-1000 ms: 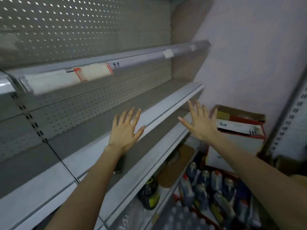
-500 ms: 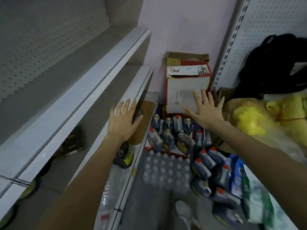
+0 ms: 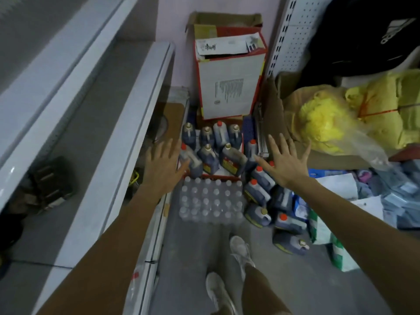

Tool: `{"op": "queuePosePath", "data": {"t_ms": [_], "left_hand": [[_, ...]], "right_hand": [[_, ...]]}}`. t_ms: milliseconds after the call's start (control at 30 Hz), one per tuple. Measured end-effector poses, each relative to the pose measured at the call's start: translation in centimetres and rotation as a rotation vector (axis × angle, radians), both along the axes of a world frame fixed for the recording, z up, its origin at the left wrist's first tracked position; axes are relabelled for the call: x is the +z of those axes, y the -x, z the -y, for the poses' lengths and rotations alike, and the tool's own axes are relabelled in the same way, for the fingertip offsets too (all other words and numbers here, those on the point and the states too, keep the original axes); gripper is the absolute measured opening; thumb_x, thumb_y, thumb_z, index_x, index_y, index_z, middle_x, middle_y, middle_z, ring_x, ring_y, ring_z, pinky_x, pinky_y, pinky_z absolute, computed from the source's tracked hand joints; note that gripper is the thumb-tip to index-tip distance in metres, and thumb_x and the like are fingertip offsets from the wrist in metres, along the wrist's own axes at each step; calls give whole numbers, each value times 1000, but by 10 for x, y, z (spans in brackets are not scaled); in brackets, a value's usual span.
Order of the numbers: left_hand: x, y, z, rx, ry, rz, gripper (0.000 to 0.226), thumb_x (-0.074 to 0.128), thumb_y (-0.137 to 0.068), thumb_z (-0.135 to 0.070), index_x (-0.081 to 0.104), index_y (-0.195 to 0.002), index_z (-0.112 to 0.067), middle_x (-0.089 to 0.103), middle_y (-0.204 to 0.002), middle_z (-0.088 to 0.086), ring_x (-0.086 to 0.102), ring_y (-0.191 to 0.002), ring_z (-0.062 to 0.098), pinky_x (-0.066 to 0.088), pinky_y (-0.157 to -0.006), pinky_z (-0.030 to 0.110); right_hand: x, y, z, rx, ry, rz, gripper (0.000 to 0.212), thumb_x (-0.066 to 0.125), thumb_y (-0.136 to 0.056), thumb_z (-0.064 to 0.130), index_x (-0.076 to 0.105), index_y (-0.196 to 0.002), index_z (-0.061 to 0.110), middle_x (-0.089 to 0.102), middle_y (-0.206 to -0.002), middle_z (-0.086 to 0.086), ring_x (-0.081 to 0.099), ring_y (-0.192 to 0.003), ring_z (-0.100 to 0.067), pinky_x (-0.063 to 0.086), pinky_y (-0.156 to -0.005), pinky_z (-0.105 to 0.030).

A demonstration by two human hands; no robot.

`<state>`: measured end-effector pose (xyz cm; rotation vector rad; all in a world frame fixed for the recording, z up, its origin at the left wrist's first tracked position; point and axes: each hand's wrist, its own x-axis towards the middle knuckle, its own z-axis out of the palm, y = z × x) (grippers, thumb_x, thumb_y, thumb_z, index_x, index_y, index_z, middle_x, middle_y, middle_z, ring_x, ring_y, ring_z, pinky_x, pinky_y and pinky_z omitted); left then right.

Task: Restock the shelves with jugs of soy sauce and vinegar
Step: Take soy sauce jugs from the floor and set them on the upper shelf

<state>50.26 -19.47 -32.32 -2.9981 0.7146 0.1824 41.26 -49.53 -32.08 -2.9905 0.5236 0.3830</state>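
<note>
Plainly both left hand (image 3: pixel 162 169) and right hand (image 3: pixel 285 165) spread empty fingers (image 3: pixel 273 146), seemingly clear above jugs (image 3: pixel 234 159) beside the shelf edge (image 3: pixel 125 142).

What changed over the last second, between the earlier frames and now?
The view swung down from the shelves to the floor. Both hands came down with it: the left hand and the right hand now reach toward the dark jugs standing on the floor. Unchanged: both hands are spread open and hold nothing.

Dim, flat indoor light with soft shadows; slight motion blur throughout, wide-angle bending at edges.
</note>
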Motion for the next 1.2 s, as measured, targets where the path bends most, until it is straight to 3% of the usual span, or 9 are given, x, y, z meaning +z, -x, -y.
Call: {"op": "queuePosePath", "data": {"t_ms": [300, 433, 567, 733, 833, 933, 1067, 1133, 1200], "left_hand": [[-36, -51, 27, 5, -35, -74, 67, 14, -101, -50, 52, -134, -5, 61, -123, 22, 60, -107, 42, 48, -86, 55], [-56, -86, 30, 59, -72, -65, 62, 22, -100, -47, 53, -131, -3, 63, -118, 22, 63, -101, 40, 51, -81, 51], [-72, -120, 41, 135, -32, -47, 53, 34, -99, -42, 54, -130, -3, 62, -122, 21, 62, -105, 40, 49, -86, 51], [-117, -150, 47, 117, -78, -125, 55, 29, -103, -43, 60, -125, -4, 66, -111, 20, 64, -96, 38, 51, -79, 45], [-146, -164, 47, 67, -99, -160, 64, 16, -104, -43, 61, -125, -1, 63, -118, 25, 62, -99, 42, 45, -87, 52], [-169, -178, 42, 39, -143, -197, 77, 0, -103, -43, 59, -127, 1, 57, -124, 30, 59, -103, 48, 46, -83, 55], [-208, -197, 27, 50, -99, -197, 108, -30, -84, -60, 46, -141, -8, 38, -146, 24, 41, -126, 47, 36, -94, 58], [-224, -204, 30, 67, -73, -239, 98, -19, -90, -59, 47, -139, -6, 41, -142, 28, 44, -123, 50, 39, -91, 61], [-229, -209, 45, 74, -77, -341, 61, 20, -100, -46, 49, -130, -1, 55, -124, 35, 56, -104, 56, 47, -76, 67]], "right_hand": [[-45, -49, 28, -44, -64, -141, 78, 13, -90, 70, -10, -153, 29, -11, -161, -2, -5, -148, -27, -7, -111, -63], [-65, -85, 40, -39, -84, -154, 75, 10, -92, 66, -9, -153, 26, -10, -161, -3, -4, -148, -28, -5, -111, -63], [-86, -121, 53, -12, -67, -197, 75, 13, -93, 66, -6, -153, 25, -9, -161, -4, -4, -148, -27, -5, -111, -63], [-131, -154, 61, 15, -98, -205, 77, 17, -92, 67, -2, -154, 24, -3, -162, -4, 0, -148, -27, -2, -111, -63], [-165, -167, 59, 6, -134, -233, 79, 19, -91, 69, -1, -154, 26, -3, -162, -2, 0, -148, -26, -2, -112, -63], [-201, -176, 57, -9, -141, -265, 82, 21, -89, 72, 3, -154, 25, -1, -162, -2, 3, -148, -27, 0, -112, -63], [-248, -183, 52, -70, -185, -296, 88, 27, -86, 74, 8, -154, 22, 3, -162, -3, 6, -148, -28, 3, -112, -63], [-270, -189, 51, -86, -188, -274, 89, 28, -84, 75, 11, -153, 21, 7, -161, -4, 9, -147, -28, 5, -113, -63], [-290, -194, 49, -106, -217, -258, 88, 32, -85, 74, 13, -153, 21, 8, -161, -5, 10, -147, -28, 7, -113, -63]]}}
